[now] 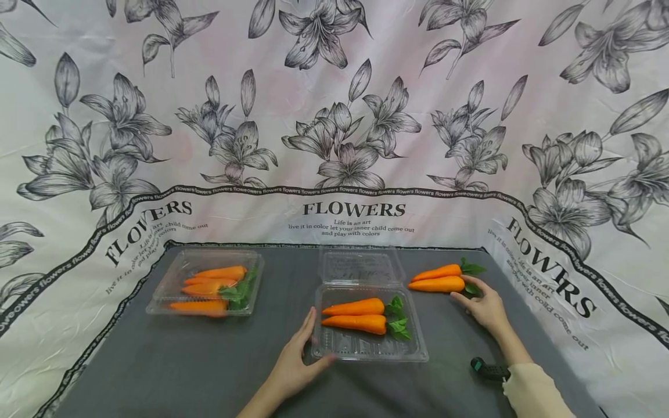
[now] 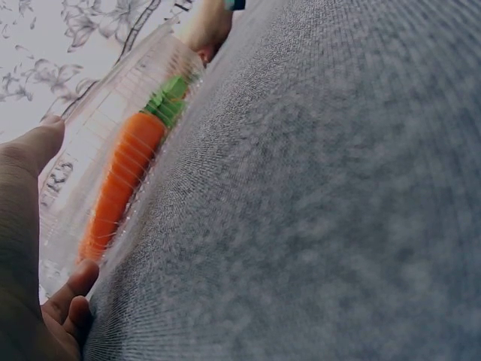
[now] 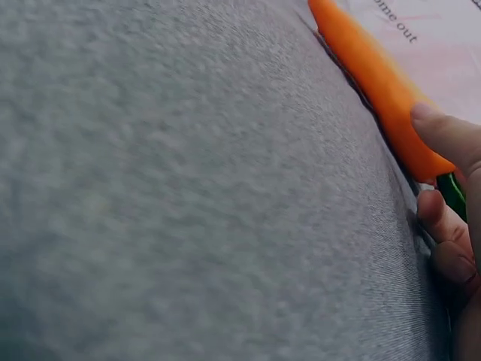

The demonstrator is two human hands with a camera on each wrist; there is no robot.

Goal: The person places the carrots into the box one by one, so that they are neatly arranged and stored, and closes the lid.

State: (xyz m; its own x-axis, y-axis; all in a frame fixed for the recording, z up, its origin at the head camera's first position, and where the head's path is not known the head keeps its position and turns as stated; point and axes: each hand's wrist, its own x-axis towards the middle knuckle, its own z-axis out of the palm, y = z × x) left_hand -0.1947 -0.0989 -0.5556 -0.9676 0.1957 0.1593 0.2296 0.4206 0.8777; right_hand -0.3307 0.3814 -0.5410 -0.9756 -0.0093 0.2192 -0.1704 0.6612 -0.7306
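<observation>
An open clear plastic clamshell box [image 1: 366, 351] holds two orange carrots [image 1: 355, 324] with green leaves, lying side by side. My left hand [image 1: 295, 357] rests at its front left corner, thumb along the front rim and fingers along the left side. In the left wrist view, a carrot [image 2: 124, 169] shows through the box wall. To the right, two more carrots lie on the table, and my right hand [image 1: 486, 305] pinches the nearer carrot [image 1: 436, 284] at its leafy end. In the right wrist view, the thumb lies against that carrot [image 3: 376, 79], other fingers below by the leaves.
On the left stands a closed clear box [image 1: 157, 303] with several carrots inside. The open box's lid [image 1: 360, 264] leans back behind it. A grey cloth [image 1: 209, 366] covers the table, and a flower-printed curtain [image 1: 350, 232] hangs around its back and sides.
</observation>
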